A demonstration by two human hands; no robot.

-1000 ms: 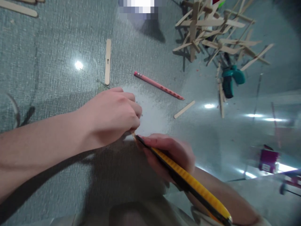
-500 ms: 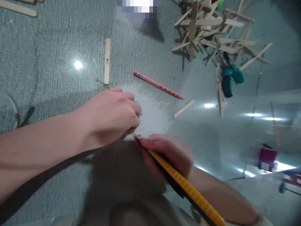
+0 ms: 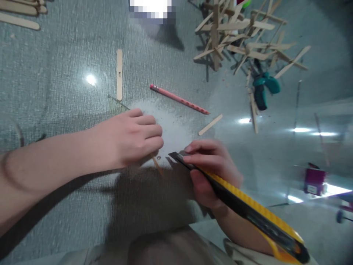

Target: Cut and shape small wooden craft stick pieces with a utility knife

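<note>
The right hand [image 3: 212, 171] is closed around a yellow utility knife [image 3: 242, 206], its blade tip lifted just off the surface [image 3: 68, 202] and pointing to 10 o'clock. At 9 o'clock of the blade, the left hand [image 3: 132, 138] presses its curled fingers down on a thin wooden stick [image 3: 157, 165], probably to hold it steady. Farther, at 12 o'clock, lie a pink pencil [image 3: 179, 99] and a loose stick [image 3: 119, 75]. At 1 o'clock a stick structure [image 3: 242, 40] crowds the far side; the left side is open.
</note>
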